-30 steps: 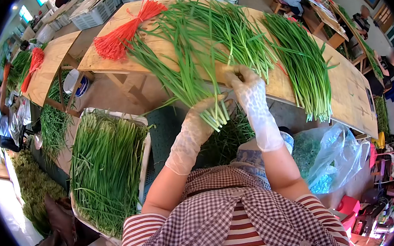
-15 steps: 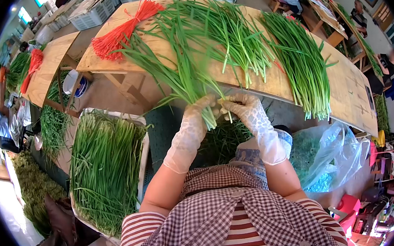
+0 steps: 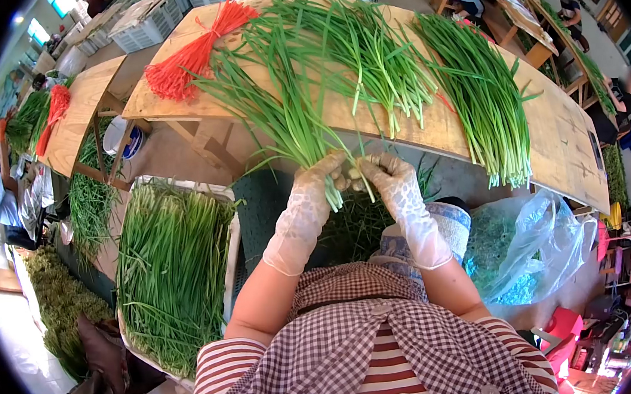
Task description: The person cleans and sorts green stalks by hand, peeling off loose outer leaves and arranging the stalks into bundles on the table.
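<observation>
My left hand (image 3: 314, 186), in a pale translucent glove, is closed around a bunch of garlic chives (image 3: 295, 124). Their white stem ends stick out below my fingers, and the leaves reach over the table's near edge. Close beside it, my gloved right hand (image 3: 391, 179) has thumb and fingers pinched together on a thin chive stalk (image 3: 366, 183). A loose pile of chives (image 3: 386, 63) lies ahead on the wooden table (image 3: 559, 153). To its right rests a neater, thicker pile of chives (image 3: 483, 100), stem ends toward me.
Red ties (image 3: 198, 53) lie bundled at the table's far left. A white crate (image 3: 231, 242) packed with chives stands at my left. On my right sits a clear plastic bag (image 3: 538, 252). Other people work at side tables, left and right.
My right hand has shifted slightly, still pinching by the stem ends. The held leaves, blurred before, now look steadier. My left hand keeps its hold.
</observation>
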The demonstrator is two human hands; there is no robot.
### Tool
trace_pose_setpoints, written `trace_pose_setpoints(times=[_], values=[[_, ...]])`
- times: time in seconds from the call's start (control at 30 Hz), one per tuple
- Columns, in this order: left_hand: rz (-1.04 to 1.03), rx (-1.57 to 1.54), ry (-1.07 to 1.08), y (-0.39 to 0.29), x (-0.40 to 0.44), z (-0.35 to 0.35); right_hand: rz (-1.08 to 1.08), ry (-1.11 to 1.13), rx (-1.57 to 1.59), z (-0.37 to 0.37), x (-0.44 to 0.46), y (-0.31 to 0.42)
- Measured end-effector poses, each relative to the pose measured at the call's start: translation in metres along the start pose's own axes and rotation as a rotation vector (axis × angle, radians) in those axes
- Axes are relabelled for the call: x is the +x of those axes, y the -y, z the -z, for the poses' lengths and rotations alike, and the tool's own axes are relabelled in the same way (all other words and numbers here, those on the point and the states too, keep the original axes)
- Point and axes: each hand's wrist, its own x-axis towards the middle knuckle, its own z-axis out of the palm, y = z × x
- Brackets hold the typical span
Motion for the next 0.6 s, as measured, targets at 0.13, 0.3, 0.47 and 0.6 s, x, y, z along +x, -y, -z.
trace_pose_setpoints(times=[0.13,0.3,0.47,0.6], values=[[-0.017,0.012,-0.047,-0.006,0.001,0.005,-0.102,0.079,-0.49,0.036,-0.014,-0.058],[-0.018,0.043,-0.033,-0.012,0.0,0.001,-0.106,0.092,-0.83,0.08,-0.011,-0.088],[0.077,0.206,0.043,-0.001,-0.007,-0.015,0.027,0.096,-0.159,0.02,-0.007,0.001],[0.153,-0.064,0.148,0.001,-0.007,-0.013,0.567,-0.041,-0.706,0.007,0.001,0.014]])
